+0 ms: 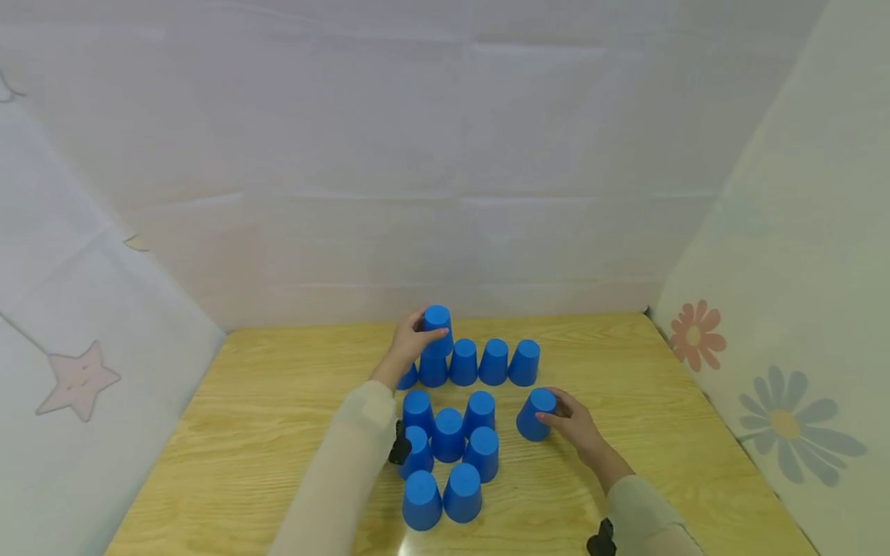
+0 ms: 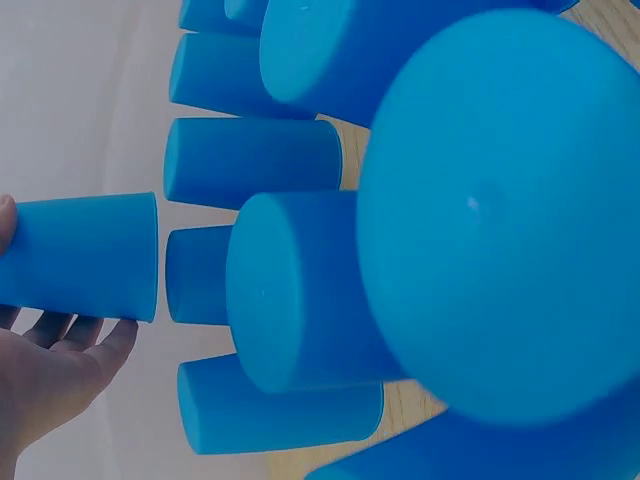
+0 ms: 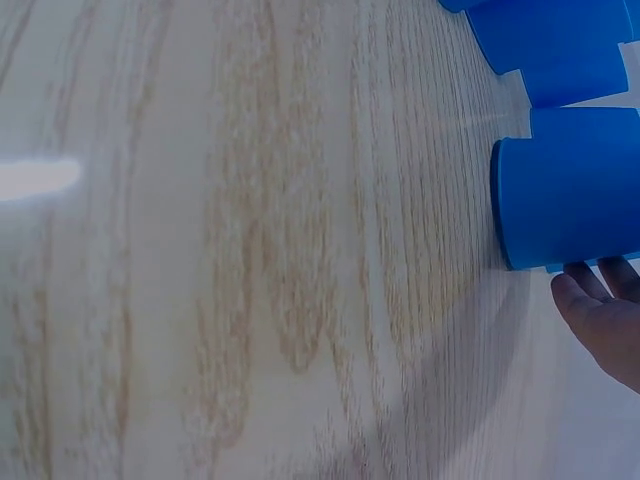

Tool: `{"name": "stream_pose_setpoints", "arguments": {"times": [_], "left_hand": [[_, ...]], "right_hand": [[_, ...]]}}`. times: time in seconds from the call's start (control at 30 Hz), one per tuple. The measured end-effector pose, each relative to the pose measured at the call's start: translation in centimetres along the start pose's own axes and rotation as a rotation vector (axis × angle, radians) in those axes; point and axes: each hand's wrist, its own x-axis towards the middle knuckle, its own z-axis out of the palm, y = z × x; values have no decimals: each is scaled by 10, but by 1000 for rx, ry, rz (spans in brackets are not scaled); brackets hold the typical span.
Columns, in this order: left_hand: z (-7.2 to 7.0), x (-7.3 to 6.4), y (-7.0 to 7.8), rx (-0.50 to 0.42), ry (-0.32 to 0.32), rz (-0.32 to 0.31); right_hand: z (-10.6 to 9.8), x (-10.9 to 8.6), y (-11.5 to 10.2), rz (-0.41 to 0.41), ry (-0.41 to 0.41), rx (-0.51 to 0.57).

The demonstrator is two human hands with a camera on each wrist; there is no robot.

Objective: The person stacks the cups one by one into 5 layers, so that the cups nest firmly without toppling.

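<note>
My left hand (image 1: pixel 409 340) grips an upside-down blue plastic cup (image 1: pixel 438 318) by its sides, above the left part of the back row. In the left wrist view, the rim of this held cup (image 2: pixel 85 255) faces the base of a row cup (image 2: pixel 200 275), with a narrow gap between. On the right, my right hand (image 1: pixel 575 425) holds another upside-down blue cup (image 1: pixel 534 417), thumb on the near side and fingers behind. The right wrist view shows that cup (image 3: pixel 570 195) with its rim right at the table surface and the fingertips (image 3: pixel 572 298) along its side.
Several upside-down blue cups form the back row, including a middle cup (image 1: pixel 463 363). Nearer stands a cluster of cups around a centre cup (image 1: pixel 448 436), with two cups, one the front-left cup (image 1: pixel 422 502), in front. White cloth (image 1: pixel 445 170) hangs behind the wooden table (image 1: pixel 278 401).
</note>
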Motion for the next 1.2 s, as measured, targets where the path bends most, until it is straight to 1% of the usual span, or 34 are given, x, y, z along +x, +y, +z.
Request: {"name": "stream_pose_setpoints", "arguments": {"times": [0.23, 0.53, 0.77, 0.97, 1.2], "left_hand": [[7, 4, 0, 24, 8, 8], [11, 8, -3, 44, -12, 9], [12, 8, -6, 36, -28, -5], [13, 10, -7, 43, -45, 2], [14, 11, -9, 46, -49, 10]], "right_hand": [[-2, -4, 0, -15, 2, 31], [-4, -7, -5, 4, 7, 40], [-7, -11, -6, 8, -4, 46], [-11, -14, -10, -15, 3, 25], [-18, -12, -18, -58, -38, 17]]}}
